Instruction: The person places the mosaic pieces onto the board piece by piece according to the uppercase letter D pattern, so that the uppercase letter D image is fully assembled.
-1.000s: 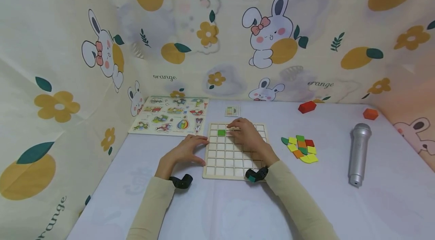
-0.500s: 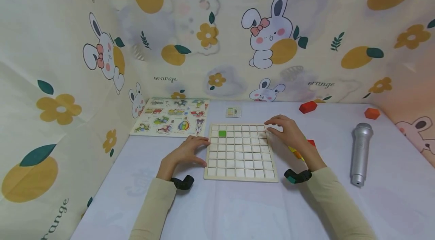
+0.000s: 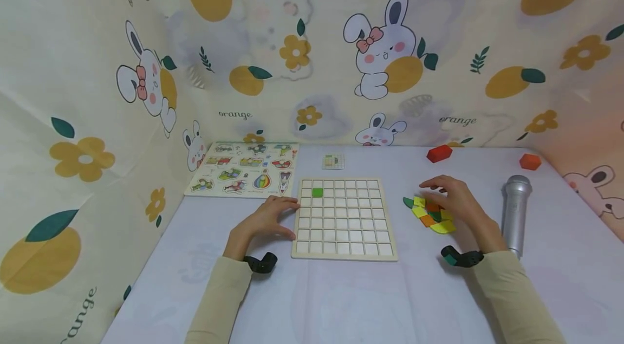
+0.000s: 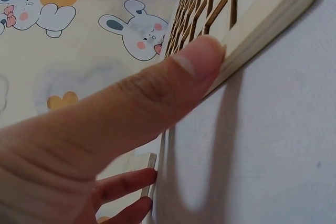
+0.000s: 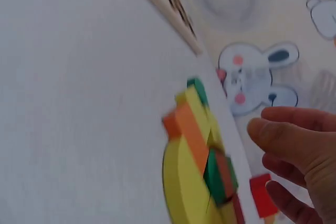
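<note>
A pale wooden board with a grid of square cells lies flat in the middle of the table in the head view. One green square tile sits in a cell near its upper left corner. My left hand rests at the board's left edge, fingers extended; the left wrist view shows the thumb against the rim. Over a small pile of coloured tiles hovers my right hand, fingers loosely bent, nothing visible between them. The pile has yellow, orange and green pieces, partly hidden by that hand.
A picture puzzle board lies back left, and a small patterned card behind the grid. Two red blocks, one left and one right, stand at the back right. A silver microphone lies right of my right hand.
My right hand has left the area over the board and moved right to the tile pile. The left hand stays at the board's edge, and the green tile remains in its cell.
</note>
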The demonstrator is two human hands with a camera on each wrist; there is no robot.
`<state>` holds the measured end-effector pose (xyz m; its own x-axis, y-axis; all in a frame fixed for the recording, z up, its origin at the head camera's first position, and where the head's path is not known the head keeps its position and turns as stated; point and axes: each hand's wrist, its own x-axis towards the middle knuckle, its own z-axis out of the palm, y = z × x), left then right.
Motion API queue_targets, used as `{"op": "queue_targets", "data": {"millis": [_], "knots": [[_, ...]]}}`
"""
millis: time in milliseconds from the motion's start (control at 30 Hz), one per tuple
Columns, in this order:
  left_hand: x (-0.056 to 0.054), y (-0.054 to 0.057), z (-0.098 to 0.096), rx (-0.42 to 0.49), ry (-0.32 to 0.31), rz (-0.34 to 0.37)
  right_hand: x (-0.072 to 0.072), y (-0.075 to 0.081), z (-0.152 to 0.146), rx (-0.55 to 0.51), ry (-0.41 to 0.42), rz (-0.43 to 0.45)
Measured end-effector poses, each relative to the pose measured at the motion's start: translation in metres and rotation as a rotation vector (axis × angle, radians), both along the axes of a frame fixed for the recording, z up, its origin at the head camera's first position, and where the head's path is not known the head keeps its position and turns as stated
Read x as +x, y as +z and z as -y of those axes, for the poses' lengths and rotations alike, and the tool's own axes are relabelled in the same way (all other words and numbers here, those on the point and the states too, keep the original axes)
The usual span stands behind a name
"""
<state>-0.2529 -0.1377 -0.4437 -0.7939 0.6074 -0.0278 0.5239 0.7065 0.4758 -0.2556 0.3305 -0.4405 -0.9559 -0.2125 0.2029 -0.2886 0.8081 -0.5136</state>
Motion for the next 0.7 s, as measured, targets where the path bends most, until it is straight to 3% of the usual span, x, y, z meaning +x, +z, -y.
{"op": "queue_targets", "data": {"millis": [300,700], "knots": [[0.002,0.001,-0.001,0.013,-0.003,0.000,-0.003,-0.002,-0.018,0.045,-0.017,0.198],[0.003,0.004,-0.001,0.007,0.003,0.011,-0.009,0.000,-0.020,0.100,-0.003,0.222]]}}
